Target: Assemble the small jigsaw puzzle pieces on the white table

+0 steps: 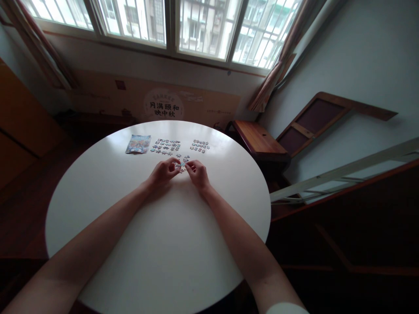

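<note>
Both my hands rest near the middle of a round white table [163,244]. My left hand [163,172] and my right hand [197,172] meet fingertip to fingertip, each pinching small jigsaw pieces [181,165] between them. Beyond the hands lie two loose groups of puzzle pieces, the left group [165,146] and the right group [199,146]. A small printed picture card [138,143] lies to the left of them.
A cardboard sheet with printed characters [163,105] leans under the window behind the table. A wooden chair or bench [258,139] stands at the right, with wooden frames [321,117] leaning on the wall. Dark wooden floor surrounds the table.
</note>
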A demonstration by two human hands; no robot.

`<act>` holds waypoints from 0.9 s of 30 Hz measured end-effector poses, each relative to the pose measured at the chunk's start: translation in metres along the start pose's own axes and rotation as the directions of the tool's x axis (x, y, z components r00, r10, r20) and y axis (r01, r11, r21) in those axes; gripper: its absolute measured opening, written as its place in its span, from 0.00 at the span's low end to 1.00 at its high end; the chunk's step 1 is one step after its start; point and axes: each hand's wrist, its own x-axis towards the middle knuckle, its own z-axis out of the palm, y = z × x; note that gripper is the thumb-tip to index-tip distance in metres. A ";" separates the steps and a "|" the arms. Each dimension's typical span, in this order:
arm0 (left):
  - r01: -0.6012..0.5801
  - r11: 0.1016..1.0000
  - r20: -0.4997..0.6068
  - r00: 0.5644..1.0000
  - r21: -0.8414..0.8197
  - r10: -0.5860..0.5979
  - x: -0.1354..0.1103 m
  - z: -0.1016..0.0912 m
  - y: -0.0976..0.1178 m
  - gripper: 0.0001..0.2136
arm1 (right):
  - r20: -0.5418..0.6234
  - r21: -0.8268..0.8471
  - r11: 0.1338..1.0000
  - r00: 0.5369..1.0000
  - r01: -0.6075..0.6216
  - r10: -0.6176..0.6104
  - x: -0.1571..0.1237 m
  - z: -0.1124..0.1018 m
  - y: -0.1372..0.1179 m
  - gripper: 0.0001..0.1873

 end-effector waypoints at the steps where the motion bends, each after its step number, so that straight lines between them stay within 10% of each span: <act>1: -0.002 1.000 0.001 1.000 -0.001 0.002 0.000 0.000 0.000 0.09 | 0.002 -0.004 1.000 1.000 0.000 0.000 0.000 0.000 0.000 0.05; 27: -0.006 0.999 -0.004 1.000 0.042 0.006 0.002 0.001 -0.005 0.13 | 0.020 -0.018 1.000 1.000 -0.014 0.014 0.000 0.000 0.001 0.06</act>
